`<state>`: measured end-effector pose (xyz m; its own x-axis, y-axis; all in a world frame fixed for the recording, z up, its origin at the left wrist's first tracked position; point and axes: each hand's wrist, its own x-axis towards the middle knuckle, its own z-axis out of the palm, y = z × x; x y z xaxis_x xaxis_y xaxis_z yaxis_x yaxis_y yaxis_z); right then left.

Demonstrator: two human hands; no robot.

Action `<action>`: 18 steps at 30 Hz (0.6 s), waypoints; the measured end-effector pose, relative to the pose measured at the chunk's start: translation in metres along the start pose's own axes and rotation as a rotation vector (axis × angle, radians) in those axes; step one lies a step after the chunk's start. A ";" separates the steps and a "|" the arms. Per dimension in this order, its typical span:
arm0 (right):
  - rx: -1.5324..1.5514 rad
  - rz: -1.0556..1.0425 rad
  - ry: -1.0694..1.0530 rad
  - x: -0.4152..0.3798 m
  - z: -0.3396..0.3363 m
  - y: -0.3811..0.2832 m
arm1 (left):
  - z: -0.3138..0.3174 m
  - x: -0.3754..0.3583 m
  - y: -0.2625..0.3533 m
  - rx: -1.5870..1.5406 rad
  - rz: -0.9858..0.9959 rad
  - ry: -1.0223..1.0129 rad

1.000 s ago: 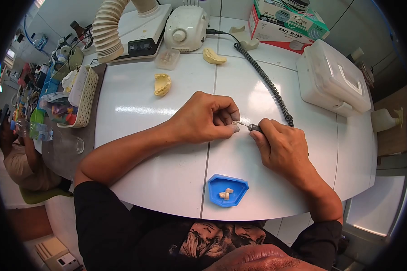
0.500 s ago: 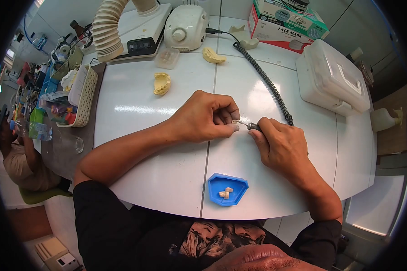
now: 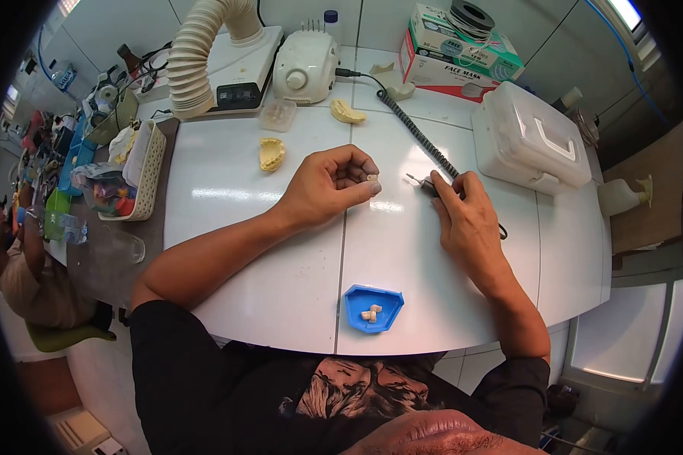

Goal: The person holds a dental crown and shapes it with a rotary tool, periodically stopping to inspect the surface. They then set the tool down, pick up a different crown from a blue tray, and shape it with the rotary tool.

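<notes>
Between the thumb and fingertips of my left hand [image 3: 332,182] is a small pale dental crown [image 3: 372,179], mostly covered by the fingers. My right hand [image 3: 467,220] grips a dark rotary handpiece [image 3: 428,186] like a pen. Its thin bur [image 3: 413,179] points left toward the crown, with a gap between them. A coiled black cord [image 3: 417,130] links the handpiece side to a white control box [image 3: 306,68]. Nearer my body, a blue tray [image 3: 351,305] holds several tooth-coloured pieces [image 3: 371,313].
Two yellow dental casts [image 3: 272,155] [image 3: 347,111] lie behind my left hand, near a small clear box [image 3: 278,115]. A ribbed hose [image 3: 190,72] stands at the back left. On the right is a white case [image 3: 535,140]; mask boxes [image 3: 455,64] are behind it. Another person [image 3: 42,280] sits far left.
My right hand has drawn the handpiece away from the crown, so the bur and crown are now apart. The left hand still pinches the crown. The view has shifted slightly.
</notes>
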<state>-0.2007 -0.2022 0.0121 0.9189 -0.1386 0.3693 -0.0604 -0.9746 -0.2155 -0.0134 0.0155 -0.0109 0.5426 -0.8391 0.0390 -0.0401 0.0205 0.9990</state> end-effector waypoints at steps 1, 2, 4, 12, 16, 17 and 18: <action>-0.045 -0.018 -0.014 0.000 0.004 0.002 | -0.001 0.001 0.001 -0.001 0.004 -0.003; -0.055 -0.016 -0.009 0.001 0.006 0.002 | -0.001 0.001 0.001 -0.004 0.001 -0.007; -0.073 -0.014 -0.004 0.002 0.008 0.003 | -0.001 0.001 0.000 -0.011 -0.010 -0.012; -0.069 -0.007 -0.001 0.007 -0.002 0.003 | -0.002 -0.001 0.003 0.011 -0.031 -0.033; -0.043 0.014 -0.019 0.007 -0.005 0.002 | -0.002 -0.001 0.004 0.019 -0.034 -0.043; -0.039 0.015 -0.021 0.007 -0.005 0.003 | -0.002 -0.001 0.005 0.016 -0.035 -0.044; -0.035 0.015 -0.023 0.007 -0.005 0.003 | -0.002 -0.001 0.005 0.014 -0.035 -0.045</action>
<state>-0.1959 -0.2069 0.0186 0.9265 -0.1493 0.3453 -0.0873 -0.9781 -0.1888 -0.0126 0.0177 -0.0056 0.5056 -0.8628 0.0030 -0.0339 -0.0164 0.9993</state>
